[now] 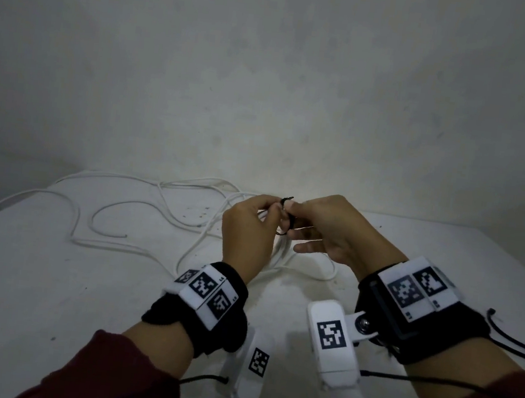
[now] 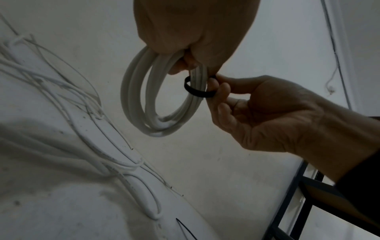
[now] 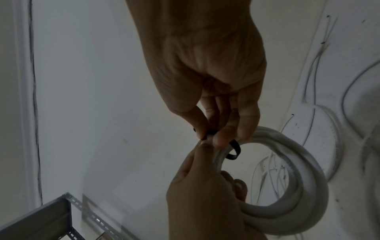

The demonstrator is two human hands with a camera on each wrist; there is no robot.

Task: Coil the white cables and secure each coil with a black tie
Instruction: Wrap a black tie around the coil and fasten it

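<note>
Loose cables (image 1: 115, 211) lie on the table left of the coil (image 2: 148, 100). The left hand (image 1: 247, 233) grips the coil's top; just right, the right hand (image 1: 326, 229) pinches the tie (image 2: 197, 91) looped crosswise around its strands.

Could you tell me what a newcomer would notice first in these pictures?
Probably the two hands meeting above the white table: the left hand grips a white cable coil, while the right hand pinches a black tie looped around it. Next, the loose white cables sprawled across the table's far left.
</note>
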